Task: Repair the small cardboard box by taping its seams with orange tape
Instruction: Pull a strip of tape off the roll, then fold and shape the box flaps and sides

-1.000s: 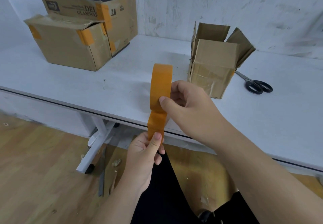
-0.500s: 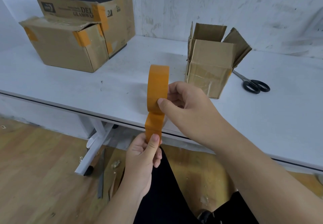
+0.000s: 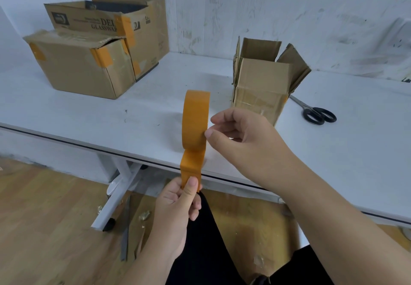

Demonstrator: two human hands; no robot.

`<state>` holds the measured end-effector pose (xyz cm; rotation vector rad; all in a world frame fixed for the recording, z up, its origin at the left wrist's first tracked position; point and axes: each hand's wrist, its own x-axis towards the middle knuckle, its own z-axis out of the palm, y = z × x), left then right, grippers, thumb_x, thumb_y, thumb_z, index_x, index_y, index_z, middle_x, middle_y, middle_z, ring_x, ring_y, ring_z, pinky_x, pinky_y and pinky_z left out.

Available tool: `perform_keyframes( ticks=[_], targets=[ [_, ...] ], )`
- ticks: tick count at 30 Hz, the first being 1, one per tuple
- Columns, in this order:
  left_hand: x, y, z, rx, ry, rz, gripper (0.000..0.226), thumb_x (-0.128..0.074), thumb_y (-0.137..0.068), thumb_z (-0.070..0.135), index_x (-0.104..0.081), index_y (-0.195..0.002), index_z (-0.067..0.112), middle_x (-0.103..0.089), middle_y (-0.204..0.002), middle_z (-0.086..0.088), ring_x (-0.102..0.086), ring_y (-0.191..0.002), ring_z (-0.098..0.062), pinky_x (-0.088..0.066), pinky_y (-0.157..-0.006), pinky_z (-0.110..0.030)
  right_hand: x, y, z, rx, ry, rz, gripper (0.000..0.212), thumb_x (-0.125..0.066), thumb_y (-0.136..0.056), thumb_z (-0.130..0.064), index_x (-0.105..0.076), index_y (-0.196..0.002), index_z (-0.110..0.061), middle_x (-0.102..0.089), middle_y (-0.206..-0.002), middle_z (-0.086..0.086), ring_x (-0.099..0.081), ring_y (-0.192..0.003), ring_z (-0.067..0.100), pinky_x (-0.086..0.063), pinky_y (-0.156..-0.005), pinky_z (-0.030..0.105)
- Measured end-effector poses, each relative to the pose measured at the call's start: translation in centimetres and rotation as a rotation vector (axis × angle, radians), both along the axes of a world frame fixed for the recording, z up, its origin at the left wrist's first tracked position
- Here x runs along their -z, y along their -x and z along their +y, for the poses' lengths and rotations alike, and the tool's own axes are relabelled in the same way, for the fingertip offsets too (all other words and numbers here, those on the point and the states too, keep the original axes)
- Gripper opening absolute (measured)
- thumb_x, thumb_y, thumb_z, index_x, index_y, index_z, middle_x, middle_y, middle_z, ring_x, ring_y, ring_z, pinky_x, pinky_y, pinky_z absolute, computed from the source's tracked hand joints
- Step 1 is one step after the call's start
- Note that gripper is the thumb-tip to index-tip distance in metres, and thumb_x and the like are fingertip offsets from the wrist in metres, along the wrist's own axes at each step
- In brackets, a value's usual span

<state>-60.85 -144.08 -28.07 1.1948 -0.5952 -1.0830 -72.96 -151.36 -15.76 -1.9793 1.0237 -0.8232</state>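
Fingers of the right hand (image 3: 242, 138) curl round the orange tape roll (image 3: 196, 119), held upright; at its 6 o'clock the left hand (image 3: 178, 209) pinches the tape's free end. Small cardboard box (image 3: 264, 86) stands at 1 o'clock on the table (image 3: 111, 115).

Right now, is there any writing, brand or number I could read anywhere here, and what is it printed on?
"DEL": large letters on the flap of the rear cardboard box, cut off by a strip of orange tape.
"GLASSWAR": the line beneath it on the same flap, also cut off.
A small line of print above "DEL" and a dark square logo at the flap's left: too blurred to read.
The tape roll, small box and scissors: no text visible.
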Motion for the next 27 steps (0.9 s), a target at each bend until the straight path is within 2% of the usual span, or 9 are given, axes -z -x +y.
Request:
perform_keyframes(
  ticks=[4, 9, 12, 15, 18, 20, 22, 24, 27],
  targets=[
    [0.0, -0.1, -0.1, 0.025, -0.045, 0.005, 0.043, -0.063, -0.068, 0.046, -0.061, -0.086, 0.007, -0.053, -0.053, -0.001, -0.044, -0.046, -0.01, -0.034, -0.041, -0.019, -0.1, 0.4, -0.1, -0.001, 0.001, 0.024, 0.021, -0.062, -0.088, -0.037, -0.061, -0.107, -0.028, -0.066, -0.093, -0.014, -0.063, -0.09, 0.0, -0.054, -0.084, 0.02],
    [-0.4, -0.8, 0.2, 0.054, -0.177, 0.065, 0.045, -0.068, -0.063, 0.04, -0.066, -0.097, 0.011, -0.06, -0.076, -0.008, -0.052, -0.054, -0.014, -0.033, -0.037, -0.022, -0.3, 0.5, -0.3, 0.004, 0.025, 0.014, 0.022, -0.061, -0.087, -0.041, -0.06, -0.107, -0.031, -0.066, -0.095, -0.017, -0.062, -0.093, -0.002, -0.054, -0.086, 0.024],
    [-0.9, -1.9, 0.8, 0.146, -0.263, -0.039, 0.042, -0.071, -0.069, 0.034, -0.065, -0.105, 0.014, -0.063, -0.088, -0.009, -0.056, -0.058, -0.017, -0.034, -0.037, -0.024, -0.8, 0.8, -0.5, 0.032, 0.055, 0.016, 0.023, -0.06, -0.086, -0.044, -0.059, -0.106, -0.033, -0.066, -0.096, -0.018, -0.061, -0.094, -0.004, -0.053, -0.085, 0.021],
    [-3.0, -4.0, 1.9, 0.333, -0.339, -0.251, 0.019, -0.068, -0.084, 0.023, -0.065, -0.097, 0.009, -0.067, -0.072, -0.003, -0.053, -0.045, -0.012, -0.037, -0.041, -0.022, -2.1, 1.7, -0.9, 0.082, 0.14, 0.047, 0.025, -0.056, -0.086, -0.047, -0.058, -0.108, -0.034, -0.063, -0.095, -0.019, -0.058, -0.092, -0.006, -0.05, -0.081, 0.015],
    [-7.5, -5.9, 3.3, 0.6, -0.186, -0.511, 0.049, -0.077, -0.051, 0.066, -0.069, -0.07, 0.022, -0.064, -0.059, -0.004, -0.048, -0.045, -0.009, -0.035, -0.045, -0.018, -4.0, 2.8, -2.0, 0.184, 0.331, 0.06, 0.014, -0.057, -0.09, -0.035, -0.059, -0.103, -0.031, -0.061, -0.095, -0.018, -0.056, -0.092, -0.004, -0.045, -0.078, 0.011],
    [-11.1, -6.3, 3.4, 0.647, 0.01, -0.674, 0.055, -0.068, -0.052, 0.077, -0.07, -0.074, 0.027, -0.064, -0.06, -0.006, -0.049, -0.043, -0.011, -0.035, -0.042, -0.018, -5.2, 2.9, -3.1, 0.262, 0.51, 0.115, 0.016, -0.057, -0.091, -0.023, -0.06, -0.106, -0.023, -0.06, -0.101, -0.012, -0.052, -0.096, 0.003, -0.038, -0.077, 0.013],
    [-14.7, -5.8, 1.9, 0.52, 0.233, -0.755, 0.037, -0.066, -0.065, 0.065, -0.071, -0.079, 0.03, -0.062, -0.058, -0.002, -0.048, -0.042, -0.011, -0.036, -0.041, -0.016, -6.0, 2.6, -4.5, 0.3, 0.661, 0.227, 0.024, -0.057, -0.09, -0.016, -0.059, -0.113, -0.016, -0.058, -0.109, -0.002, -0.048, -0.103, 0.013, -0.03, -0.082, 0.014],
    [-17.8, -4.6, -1.0, 0.33, 0.371, -0.872, 0.021, -0.058, -0.074, 0.048, -0.07, -0.088, 0.037, -0.065, -0.067, 0.002, -0.054, -0.05, -0.007, -0.044, -0.045, -0.017, -6.0, 2.2, -5.9, 0.299, 0.707, 0.383, 0.034, -0.056, -0.09, -0.018, -0.054, -0.124, -0.013, -0.054, -0.121, 0.003, -0.044, -0.114, 0.021, -0.025, -0.09, 0.018],
    [-20.5, -3.3, -7.4, 0.218, 0.343, -1.109, 0.024, -0.054, -0.09, 0.036, -0.06, -0.113, 0.038, -0.064, -0.092, 0.01, -0.062, -0.078, -0.007, -0.054, -0.07, -0.022, -5.5, 1.8, -7.6, 0.3, 0.728, 0.58, 0.041, -0.055, -0.09, -0.027, -0.049, -0.127, -0.008, -0.052, -0.126, 0.008, -0.044, -0.117, 0.028, -0.027, -0.098, 0.028]
  ],
)
